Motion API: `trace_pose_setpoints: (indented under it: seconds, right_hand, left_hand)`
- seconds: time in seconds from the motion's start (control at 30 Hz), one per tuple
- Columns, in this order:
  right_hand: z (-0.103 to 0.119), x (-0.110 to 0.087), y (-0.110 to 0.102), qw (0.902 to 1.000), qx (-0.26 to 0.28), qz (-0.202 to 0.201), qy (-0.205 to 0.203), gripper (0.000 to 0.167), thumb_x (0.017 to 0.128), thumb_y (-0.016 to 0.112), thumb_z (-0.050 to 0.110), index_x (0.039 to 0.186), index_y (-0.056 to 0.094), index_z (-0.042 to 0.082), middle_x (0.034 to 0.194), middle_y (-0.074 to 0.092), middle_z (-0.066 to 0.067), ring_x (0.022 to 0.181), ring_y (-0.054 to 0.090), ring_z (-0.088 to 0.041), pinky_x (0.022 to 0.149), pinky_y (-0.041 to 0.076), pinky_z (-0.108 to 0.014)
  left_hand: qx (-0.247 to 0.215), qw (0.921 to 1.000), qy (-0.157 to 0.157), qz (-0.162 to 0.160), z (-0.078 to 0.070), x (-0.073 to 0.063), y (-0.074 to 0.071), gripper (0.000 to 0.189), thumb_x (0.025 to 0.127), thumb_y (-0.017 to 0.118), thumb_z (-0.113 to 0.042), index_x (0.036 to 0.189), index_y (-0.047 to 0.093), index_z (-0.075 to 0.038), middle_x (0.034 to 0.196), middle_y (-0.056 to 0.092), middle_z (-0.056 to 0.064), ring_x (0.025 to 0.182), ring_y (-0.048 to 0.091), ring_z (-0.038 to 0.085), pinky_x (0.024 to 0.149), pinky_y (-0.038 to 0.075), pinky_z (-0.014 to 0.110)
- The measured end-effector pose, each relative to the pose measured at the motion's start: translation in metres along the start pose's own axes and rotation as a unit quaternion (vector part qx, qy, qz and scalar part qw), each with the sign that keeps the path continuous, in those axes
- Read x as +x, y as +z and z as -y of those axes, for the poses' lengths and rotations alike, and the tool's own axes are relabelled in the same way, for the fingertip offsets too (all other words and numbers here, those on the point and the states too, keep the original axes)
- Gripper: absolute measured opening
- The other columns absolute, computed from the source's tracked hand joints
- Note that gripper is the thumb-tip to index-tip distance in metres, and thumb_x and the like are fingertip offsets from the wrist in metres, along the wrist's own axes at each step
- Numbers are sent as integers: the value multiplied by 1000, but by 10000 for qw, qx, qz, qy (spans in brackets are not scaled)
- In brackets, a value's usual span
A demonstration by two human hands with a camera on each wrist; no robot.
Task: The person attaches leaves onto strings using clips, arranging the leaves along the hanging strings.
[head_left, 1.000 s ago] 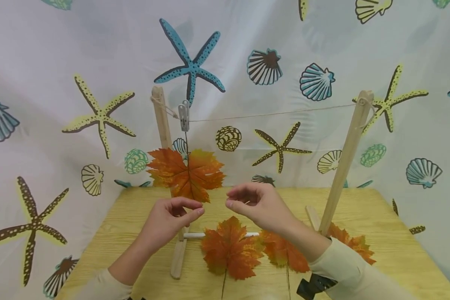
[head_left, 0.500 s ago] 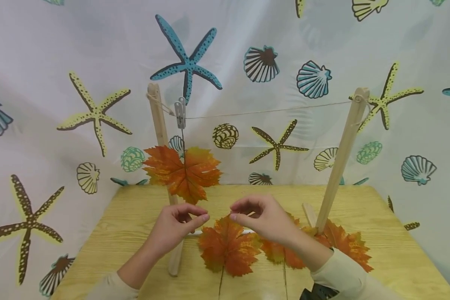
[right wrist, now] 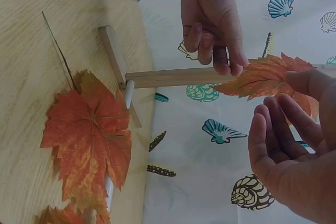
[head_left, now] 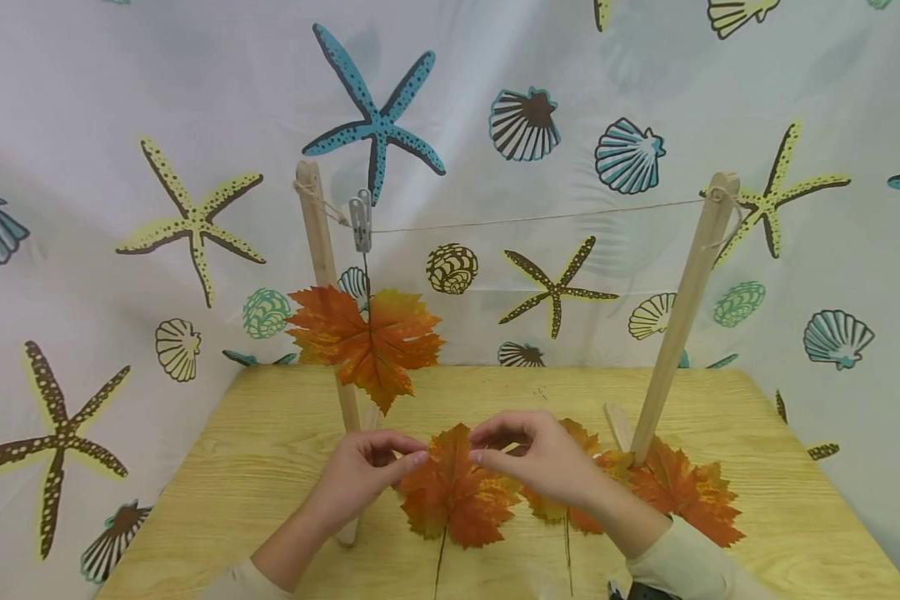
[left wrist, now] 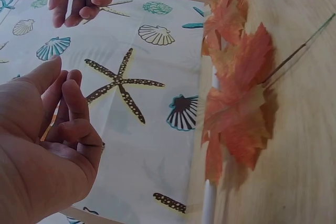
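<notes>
Left grip (head_left: 356,479) and right grip (head_left: 546,460), relaxed and empty, hover above a wooden table (head_left: 262,433) before starfish-printed cloth (head_left: 630,258).

Orange leaf (right wrist: 268,78) seemingly behind left hand (right wrist: 212,24) and right hand (right wrist: 294,156)

In the head view your right hand (head_left: 543,458) is partly hiding the middle lower leaf (head_left: 543,505); your left sleeve (head_left: 246,583) is running off the bottom.
</notes>
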State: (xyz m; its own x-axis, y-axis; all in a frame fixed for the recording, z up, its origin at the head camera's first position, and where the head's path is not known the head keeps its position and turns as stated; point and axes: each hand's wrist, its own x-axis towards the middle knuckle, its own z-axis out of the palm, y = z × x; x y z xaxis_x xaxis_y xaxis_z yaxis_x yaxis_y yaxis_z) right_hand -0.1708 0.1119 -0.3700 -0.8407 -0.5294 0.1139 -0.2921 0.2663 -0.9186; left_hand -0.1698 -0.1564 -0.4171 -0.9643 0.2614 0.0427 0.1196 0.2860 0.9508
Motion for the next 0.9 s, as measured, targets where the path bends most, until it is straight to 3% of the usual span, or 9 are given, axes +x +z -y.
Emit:
trace_pose_setpoints:
  seconds: [0.17,0.43,0.67,0.9]
  right_hand:
    - [-5,-2,4,9999,29,109,47,23,95,70,23,113,72,10,108,72,-9,98,68,-19,80,57,-27]
    - [-12,-6,3,9998,116,61,148,22,94,71,27,112,72,15,110,73,-9,99,69,-20,83,57,-28]
    - [-19,-10,1,9996,175,96,182,23,94,71,24,113,72,12,111,72,-8,101,67,-19,84,57,-29]
    - [-26,-12,7,9992,84,259,277,25,94,71,27,114,72,12,111,72,-6,101,67,-17,85,57,-28]
  left_hand:
    - [-122,9999,-90,28,8,-5,2,27,90,75,-33,106,77,-12,85,74,-5,66,60,11,58,50,26]
    - [-291,9995,72,125,8,-8,9,26,90,75,-30,108,76,-11,103,75,14,73,67,11,66,57,28]
    - [-306,9991,142,255,12,-2,21,28,89,76,-31,109,76,-11,104,75,9,74,65,9,63,55,26]
    - [-245,9987,184,404,20,-5,20,26,90,75,-28,109,76,-10,110,73,12,70,63,8,61,53,24]
